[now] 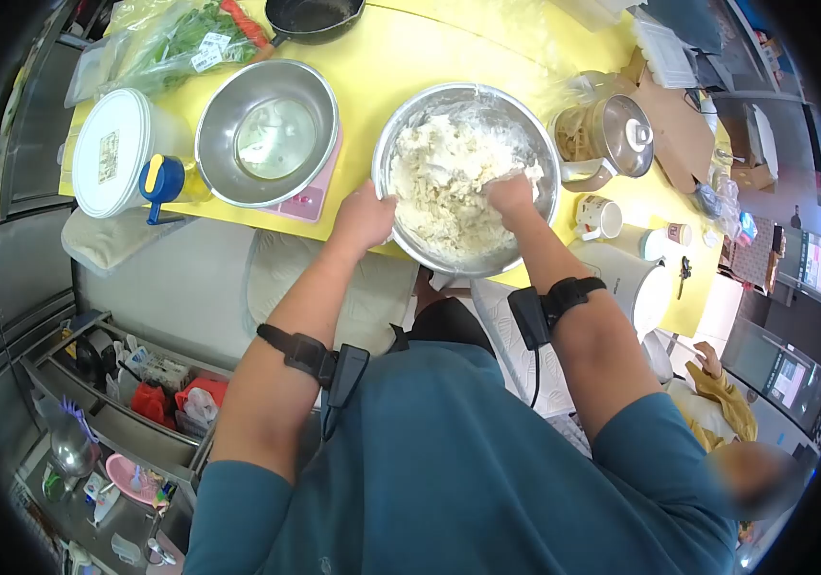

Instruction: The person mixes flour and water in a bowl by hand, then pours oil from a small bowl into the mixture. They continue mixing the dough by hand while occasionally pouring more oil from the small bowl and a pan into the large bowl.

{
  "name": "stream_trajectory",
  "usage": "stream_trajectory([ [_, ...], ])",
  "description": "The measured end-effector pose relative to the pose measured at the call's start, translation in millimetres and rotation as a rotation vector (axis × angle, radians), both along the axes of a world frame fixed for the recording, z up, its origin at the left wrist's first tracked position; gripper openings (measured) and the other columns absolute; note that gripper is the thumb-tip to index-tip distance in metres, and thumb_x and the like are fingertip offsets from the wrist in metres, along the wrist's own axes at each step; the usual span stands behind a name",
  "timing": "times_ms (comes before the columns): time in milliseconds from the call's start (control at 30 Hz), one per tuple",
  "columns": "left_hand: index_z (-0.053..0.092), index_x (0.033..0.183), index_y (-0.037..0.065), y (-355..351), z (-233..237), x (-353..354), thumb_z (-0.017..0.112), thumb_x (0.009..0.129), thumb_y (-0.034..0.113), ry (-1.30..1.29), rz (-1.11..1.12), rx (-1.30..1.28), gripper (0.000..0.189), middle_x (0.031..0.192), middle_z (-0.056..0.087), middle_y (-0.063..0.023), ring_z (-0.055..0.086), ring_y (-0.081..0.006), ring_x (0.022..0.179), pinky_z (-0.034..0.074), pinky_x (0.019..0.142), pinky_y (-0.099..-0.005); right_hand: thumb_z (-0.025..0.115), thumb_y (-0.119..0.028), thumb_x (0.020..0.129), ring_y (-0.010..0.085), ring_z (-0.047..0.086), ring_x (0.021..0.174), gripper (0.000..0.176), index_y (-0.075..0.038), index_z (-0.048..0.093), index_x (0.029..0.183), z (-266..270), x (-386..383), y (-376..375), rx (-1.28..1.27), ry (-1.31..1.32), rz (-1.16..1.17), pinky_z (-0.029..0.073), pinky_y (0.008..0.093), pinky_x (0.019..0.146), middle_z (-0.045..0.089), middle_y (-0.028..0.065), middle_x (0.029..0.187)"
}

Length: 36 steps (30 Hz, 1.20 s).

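Observation:
A large metal bowl (388, 131) holds a lumpy, pale dough mixture (444, 168) with dry flour near its back wall. My left hand (365, 218) grips the bowl's left rim, its fingers closed. On the right side inside the bowl, my right hand (512, 196) presses into the dough, its fingers curled and partly hidden by the mixture. Left of my hands, a second metal bowl (216, 144) with a little clear liquid stands on a pink scale (307, 203).
The yellow table (372, 72) also bears a white lidded tub (114, 153), a blue-topped bottle (166, 179), bagged greens (185, 43), a black pan (315, 19), a glass pot (621, 134), a mug (599, 218) and a white appliance (652, 297). Another person (717, 398) is at the right.

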<state>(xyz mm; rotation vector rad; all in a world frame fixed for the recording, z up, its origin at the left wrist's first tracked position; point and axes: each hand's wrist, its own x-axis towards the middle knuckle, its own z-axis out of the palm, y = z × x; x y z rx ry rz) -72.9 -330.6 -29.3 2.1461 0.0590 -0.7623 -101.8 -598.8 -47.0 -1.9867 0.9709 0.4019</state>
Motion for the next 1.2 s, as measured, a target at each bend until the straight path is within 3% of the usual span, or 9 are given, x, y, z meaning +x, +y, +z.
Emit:
stream_trajectory([
  [67,0.061,0.118,-0.006,-2,4,-2,0.061,0.094,0.018,0.005,0.004,0.005,0.034,0.101,0.070,-0.0237,0.072,-0.0298,0.078,0.057,0.067,-0.0403,0.067,-0.020,0.081,0.0320,0.064,0.117,0.047,0.000,0.060,0.123,-8,4,-2,-0.050,-0.047,-0.046,0.050,0.0381,0.099,0.065,0.0177,0.127],
  [167,0.061,0.118,-0.007,-3,1,-5,0.061,0.094,0.017,-0.037,0.031,-0.004,0.034,0.100,0.070,-0.0236,0.072,-0.0295,0.079,0.057,0.066,-0.0399,0.071,-0.017,0.078,0.0361,0.068,0.107,0.047,0.000,0.061,0.120,21,7,3,-0.320,-0.111,0.265,0.053,0.0419,0.094,0.068,0.0195,0.117],
  [267,0.061,0.119,-0.007,-7,2,-7,0.062,0.093,0.015,-0.006,0.090,0.059,0.034,0.102,0.070,-0.0235,0.072,-0.0295,0.080,0.057,0.067,-0.0401,0.074,-0.016,0.077,0.0365,0.066,0.111,0.048,0.001,0.061,0.120,59,3,15,-0.475,-0.043,0.467,0.052,0.0426,0.096,0.067,0.0221,0.115],
  [567,0.061,0.119,-0.006,-7,3,-10,0.062,0.093,0.015,-0.117,0.022,0.149,0.034,0.104,0.070,-0.0245,0.072,-0.0301,0.083,0.056,0.071,-0.0402,0.061,-0.009,0.087,0.0375,0.068,0.105,0.035,0.001,0.061,0.121,119,-21,22,-0.315,0.176,1.293,0.055,0.0452,0.090,0.068,0.0233,0.111],
  [800,0.061,0.118,-0.006,-8,11,-8,0.062,0.094,0.018,0.003,0.060,0.104,0.034,0.099,0.070,-0.0226,0.071,-0.0279,0.076,0.055,0.068,-0.0400,0.056,-0.009,0.087,0.0346,0.071,0.101,0.026,-0.001,0.072,0.107,72,7,32,-0.361,0.219,1.500,0.057,0.0449,0.085,0.072,0.0199,0.105],
  [900,0.061,0.118,-0.005,-7,9,-9,0.063,0.090,0.026,0.082,0.112,0.072,0.041,0.113,0.067,-0.0296,0.064,-0.0433,0.109,0.049,0.096,-0.0477,0.058,-0.012,0.086,0.0326,0.071,0.101,0.027,-0.004,0.074,0.106,53,27,39,-0.381,0.261,1.602,0.057,0.0441,0.085,0.073,0.0189,0.106],
  [1000,0.061,0.118,-0.005,-6,9,-9,0.062,0.091,0.025,0.033,0.080,0.073,0.041,0.112,0.067,-0.0301,0.064,-0.0437,0.109,0.049,0.097,-0.0480,0.060,-0.015,0.083,0.0313,0.071,0.102,0.028,-0.007,0.074,0.107,36,35,42,-0.404,0.229,1.567,0.056,0.0449,0.086,0.073,0.0184,0.106],
  [1133,0.060,0.118,-0.007,-1,4,-10,0.060,0.094,0.016,-0.065,0.027,0.110,0.033,0.095,0.071,-0.0214,0.070,-0.0268,0.071,0.056,0.065,-0.0395,0.060,-0.011,0.082,0.0336,0.069,0.105,0.038,-0.009,0.070,0.119,40,25,35,-0.311,0.178,1.516,0.056,0.0444,0.087,0.072,0.0187,0.109],
  [1200,0.060,0.119,-0.007,-1,-12,-11,0.059,0.094,0.016,-0.174,-0.034,0.164,0.034,0.094,0.071,-0.0216,0.070,-0.0269,0.069,0.056,0.064,-0.0395,0.060,-0.009,0.081,0.0349,0.069,0.105,0.046,-0.011,0.067,0.126,63,10,12,-0.156,0.142,1.389,0.055,0.0444,0.087,0.072,0.0191,0.110],
])
